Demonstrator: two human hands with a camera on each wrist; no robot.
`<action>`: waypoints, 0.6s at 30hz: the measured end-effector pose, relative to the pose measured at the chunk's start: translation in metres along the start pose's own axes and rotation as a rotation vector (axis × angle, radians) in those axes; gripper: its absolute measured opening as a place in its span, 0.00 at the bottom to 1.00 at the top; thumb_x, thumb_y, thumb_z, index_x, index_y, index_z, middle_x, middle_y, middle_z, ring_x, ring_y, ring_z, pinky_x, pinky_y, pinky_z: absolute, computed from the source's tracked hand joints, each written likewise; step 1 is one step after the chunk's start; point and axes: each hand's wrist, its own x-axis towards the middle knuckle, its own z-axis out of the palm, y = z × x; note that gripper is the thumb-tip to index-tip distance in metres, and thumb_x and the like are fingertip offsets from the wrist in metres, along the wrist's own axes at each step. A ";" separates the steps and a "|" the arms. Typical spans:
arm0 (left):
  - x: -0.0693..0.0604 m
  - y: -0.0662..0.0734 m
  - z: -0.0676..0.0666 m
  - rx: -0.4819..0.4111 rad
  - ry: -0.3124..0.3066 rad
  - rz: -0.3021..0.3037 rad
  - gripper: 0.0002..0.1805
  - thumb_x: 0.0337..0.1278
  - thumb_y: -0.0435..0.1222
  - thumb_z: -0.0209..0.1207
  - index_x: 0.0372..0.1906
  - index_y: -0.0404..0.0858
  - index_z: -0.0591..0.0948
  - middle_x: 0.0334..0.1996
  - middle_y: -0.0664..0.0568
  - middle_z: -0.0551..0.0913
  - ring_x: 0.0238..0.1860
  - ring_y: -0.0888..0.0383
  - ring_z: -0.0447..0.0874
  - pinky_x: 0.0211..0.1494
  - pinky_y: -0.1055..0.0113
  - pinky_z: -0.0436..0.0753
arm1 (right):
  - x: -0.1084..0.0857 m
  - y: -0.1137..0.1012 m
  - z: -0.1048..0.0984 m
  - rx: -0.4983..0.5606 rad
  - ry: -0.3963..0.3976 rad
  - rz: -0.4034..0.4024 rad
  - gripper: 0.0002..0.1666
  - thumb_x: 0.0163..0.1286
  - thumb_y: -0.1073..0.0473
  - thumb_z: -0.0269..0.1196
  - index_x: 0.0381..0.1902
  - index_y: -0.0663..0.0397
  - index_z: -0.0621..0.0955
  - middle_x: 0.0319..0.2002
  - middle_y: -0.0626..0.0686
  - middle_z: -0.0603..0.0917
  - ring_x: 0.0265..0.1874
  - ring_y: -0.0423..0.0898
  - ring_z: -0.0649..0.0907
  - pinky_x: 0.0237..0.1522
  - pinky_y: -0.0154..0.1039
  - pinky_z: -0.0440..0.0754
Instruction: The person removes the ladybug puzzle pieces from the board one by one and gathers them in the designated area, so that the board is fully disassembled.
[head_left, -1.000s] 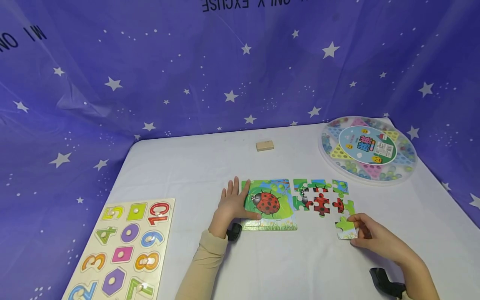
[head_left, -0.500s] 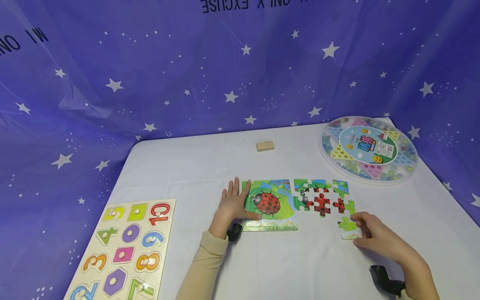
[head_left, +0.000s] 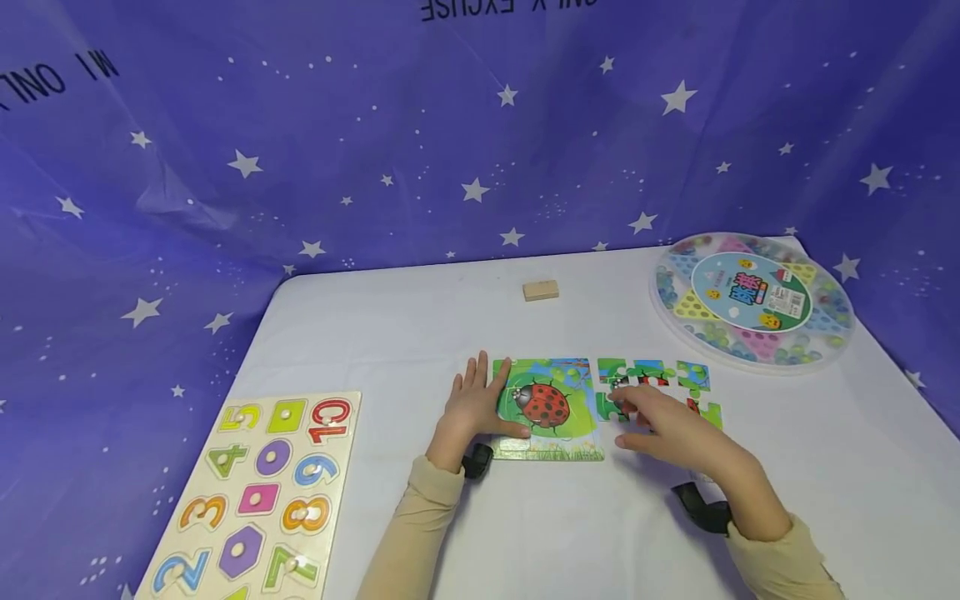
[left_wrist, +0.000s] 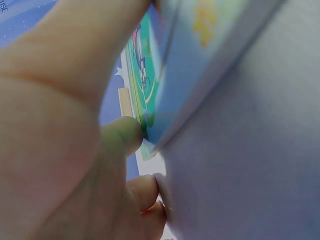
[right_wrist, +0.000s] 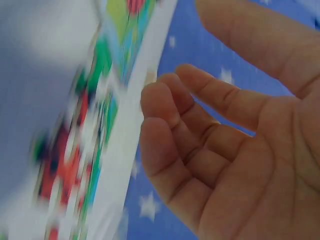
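My left hand (head_left: pixel 474 410) rests on the left side of a square ladybug puzzle board (head_left: pixel 573 432), thumb and fingers spread along it. Several loose jigsaw pieces (head_left: pixel 612 372) lie in loose rows just right of the board, green, blue and red with parts of a ladybug. Over these pieces hovers my right hand (head_left: pixel 678 429), partly hiding them. The right wrist view shows its palm with loosely bent fingers (right_wrist: pixel 160 145) and nothing held, the pieces blurred beyond. In the left wrist view, the fingers touch the board's edge.
A wooden number board (head_left: pixel 285 500) with knobbed shapes lies at the front left. The small wooden block (head_left: pixel 541 290) is near the back edge. At the back right sits a round Chinese checkers set (head_left: pixel 752 354) with marbles. A purple star-printed cloth (head_left: pixel 420 158) hangs behind the table.
My right hand has let go of the lower right puzzle piece and moved left over the middle pieces. The left hand stays on the board. The head view has shifted slightly.
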 end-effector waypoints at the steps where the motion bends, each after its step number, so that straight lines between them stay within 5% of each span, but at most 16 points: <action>1: 0.000 0.000 0.000 0.006 0.001 -0.002 0.62 0.29 0.62 0.67 0.71 0.45 0.49 0.69 0.36 0.38 0.68 0.42 0.34 0.66 0.47 0.44 | 0.007 -0.006 0.005 -0.024 -0.009 -0.016 0.32 0.55 0.57 0.67 0.56 0.62 0.71 0.44 0.54 0.75 0.37 0.46 0.76 0.38 0.43 0.74; 10: 0.003 -0.001 0.000 0.029 -0.001 0.012 0.63 0.28 0.63 0.66 0.72 0.46 0.48 0.69 0.37 0.37 0.68 0.42 0.34 0.66 0.48 0.45 | 0.049 -0.039 0.055 -0.249 -0.066 -0.066 0.35 0.50 0.55 0.70 0.55 0.64 0.73 0.44 0.58 0.74 0.37 0.50 0.77 0.36 0.44 0.76; 18: 0.002 -0.004 0.001 0.011 -0.019 0.014 0.62 0.29 0.62 0.67 0.72 0.46 0.47 0.69 0.38 0.37 0.68 0.42 0.33 0.66 0.49 0.44 | 0.049 -0.032 0.070 -0.194 0.015 -0.067 0.28 0.49 0.58 0.71 0.49 0.61 0.77 0.40 0.54 0.73 0.33 0.46 0.74 0.34 0.43 0.74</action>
